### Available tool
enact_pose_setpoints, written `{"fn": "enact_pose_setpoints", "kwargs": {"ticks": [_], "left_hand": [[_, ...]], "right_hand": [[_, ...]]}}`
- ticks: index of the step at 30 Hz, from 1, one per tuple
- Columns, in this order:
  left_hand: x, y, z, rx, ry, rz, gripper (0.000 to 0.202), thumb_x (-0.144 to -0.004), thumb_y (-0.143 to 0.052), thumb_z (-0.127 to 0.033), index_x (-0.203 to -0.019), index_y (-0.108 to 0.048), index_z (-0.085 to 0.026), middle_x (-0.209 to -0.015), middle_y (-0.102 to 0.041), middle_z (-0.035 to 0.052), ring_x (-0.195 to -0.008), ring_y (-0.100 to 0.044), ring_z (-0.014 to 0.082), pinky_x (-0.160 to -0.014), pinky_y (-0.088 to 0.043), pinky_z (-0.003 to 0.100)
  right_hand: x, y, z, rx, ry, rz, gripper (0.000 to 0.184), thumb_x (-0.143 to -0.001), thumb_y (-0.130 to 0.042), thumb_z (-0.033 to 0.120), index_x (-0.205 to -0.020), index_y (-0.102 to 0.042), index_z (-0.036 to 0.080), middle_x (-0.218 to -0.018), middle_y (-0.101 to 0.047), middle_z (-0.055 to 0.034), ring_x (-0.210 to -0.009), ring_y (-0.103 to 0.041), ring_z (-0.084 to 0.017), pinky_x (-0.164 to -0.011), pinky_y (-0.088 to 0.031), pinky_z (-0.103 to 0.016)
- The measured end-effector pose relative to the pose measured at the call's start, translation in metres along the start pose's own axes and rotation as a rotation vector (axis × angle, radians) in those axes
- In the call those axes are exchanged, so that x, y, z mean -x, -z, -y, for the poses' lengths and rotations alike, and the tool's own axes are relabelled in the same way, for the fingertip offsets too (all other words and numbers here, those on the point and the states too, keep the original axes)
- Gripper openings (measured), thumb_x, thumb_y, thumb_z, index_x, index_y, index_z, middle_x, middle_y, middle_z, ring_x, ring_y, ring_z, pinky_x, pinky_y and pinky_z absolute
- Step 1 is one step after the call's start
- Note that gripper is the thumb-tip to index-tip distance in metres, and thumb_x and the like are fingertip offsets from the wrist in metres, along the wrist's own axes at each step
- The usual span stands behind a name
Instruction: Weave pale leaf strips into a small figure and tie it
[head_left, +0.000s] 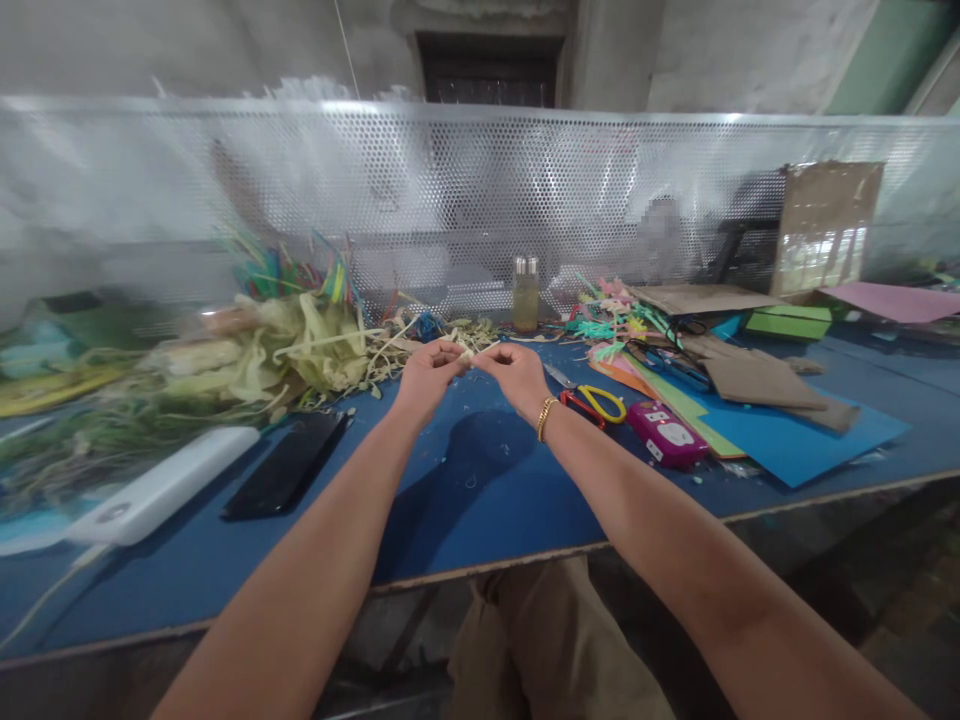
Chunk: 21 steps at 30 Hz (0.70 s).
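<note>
Both my arms reach out over a blue table (480,500). My left hand (429,374) and my right hand (517,375) meet above its middle, each with fingers pinched on a thin pale strip (472,353) stretched between them. It looks like a bit of dried husk. A gold bracelet (545,418) circles my right wrist. A heap of pale green husks (300,345) lies just left of my left hand. Scissors with red and yellow handles (592,402) lie right beside my right wrist.
A black phone (289,465) and a white power bank (161,485) lie at the left front. A pink box (666,434), blue and green paper sheets (787,440), cardboard pieces (757,380) and coloured scraps sit right. A small glass bottle (525,293) stands by the perforated metal screen (480,190).
</note>
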<state>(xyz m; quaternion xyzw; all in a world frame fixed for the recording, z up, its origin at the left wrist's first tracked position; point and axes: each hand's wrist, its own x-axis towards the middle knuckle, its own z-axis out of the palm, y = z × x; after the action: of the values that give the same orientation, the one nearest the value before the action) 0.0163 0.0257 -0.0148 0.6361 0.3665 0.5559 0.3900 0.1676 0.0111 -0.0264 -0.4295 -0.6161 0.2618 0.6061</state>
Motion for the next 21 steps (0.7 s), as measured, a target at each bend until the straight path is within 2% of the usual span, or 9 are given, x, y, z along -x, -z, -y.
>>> {"fn": "enact_pose_setpoints", "kwargs": {"ticks": [8,13,21], "left_hand": [[0.0023,-0.0017,-0.0018,-0.049,-0.029,-0.020,0.020,-0.065,-0.074,-0.030,-0.077,-0.063,-0.018,-0.061,-0.062,-0.0008,-0.058,-0.056,0.0126,-0.056,-0.042,0.025],[0.0018,-0.0032,0.0007,-0.074,-0.059,-0.005,0.017,-0.066,-0.073,-0.028,-0.076,-0.064,-0.019,-0.061,-0.061,-0.0012,-0.057,-0.055,0.0124,-0.056,-0.042,0.025],[-0.0008,-0.0030,0.0034,-0.103,-0.113,0.053,0.017,-0.066,-0.073,-0.026,-0.077,-0.063,-0.018,-0.061,-0.060,-0.0024,-0.056,-0.053,0.0106,-0.057,-0.041,0.024]], "right_hand": [[-0.0001,-0.0043,-0.0013,-0.095,-0.111,-0.032,0.019,-0.064,-0.071,0.036,-0.062,-0.065,0.019,-0.060,-0.056,0.0033,-0.057,-0.045,-0.010,-0.056,-0.037,-0.024],[-0.0006,-0.0041,0.0008,-0.152,-0.166,-0.022,0.017,-0.061,-0.071,0.032,-0.060,-0.063,0.018,-0.060,-0.057,0.0030,-0.059,-0.048,-0.010,-0.059,-0.039,-0.024],[-0.0003,-0.0023,0.0032,-0.117,-0.249,-0.038,0.016,-0.058,-0.072,0.030,-0.058,-0.063,0.017,-0.057,-0.057,0.0028,-0.058,-0.047,-0.010,-0.058,-0.039,-0.024]]}}
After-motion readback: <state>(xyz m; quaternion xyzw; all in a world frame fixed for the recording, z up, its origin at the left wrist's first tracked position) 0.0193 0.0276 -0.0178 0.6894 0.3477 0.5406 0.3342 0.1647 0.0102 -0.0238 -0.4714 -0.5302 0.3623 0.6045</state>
